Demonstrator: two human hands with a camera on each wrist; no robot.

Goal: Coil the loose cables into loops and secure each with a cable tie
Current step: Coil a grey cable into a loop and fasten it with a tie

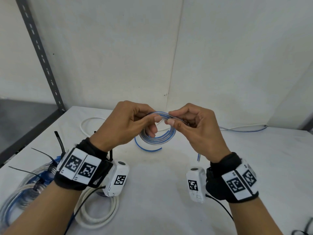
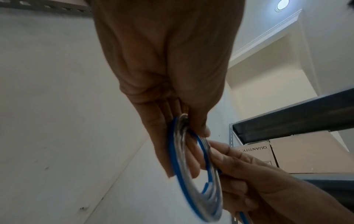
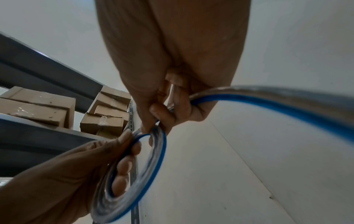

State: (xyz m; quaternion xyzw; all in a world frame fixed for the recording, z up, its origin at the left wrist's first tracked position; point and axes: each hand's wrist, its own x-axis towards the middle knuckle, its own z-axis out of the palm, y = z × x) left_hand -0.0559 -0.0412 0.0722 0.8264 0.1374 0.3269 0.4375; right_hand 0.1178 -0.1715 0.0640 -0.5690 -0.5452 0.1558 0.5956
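Two hands — left hand [image 1: 128, 122], right hand [image 1: 194, 128] — both grasping the cable coil [image 1: 158, 133] between them, above the table [image 1: 169, 184].

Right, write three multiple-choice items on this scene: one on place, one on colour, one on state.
1. Where does the white cable coil lie?
A. on the table, under the left forearm
B. on the shelf
C. in the right hand

2. What colour stripe runs along the clear cable coil?
A. red
B. blue
C. green

3. How is the clear cable coil held?
A. lying loose
B. left hand only
C. both the left hand and the right hand have a grip on it

Key: A, it rests on the table; B, a blue edge shows; C, both hands pinch it.
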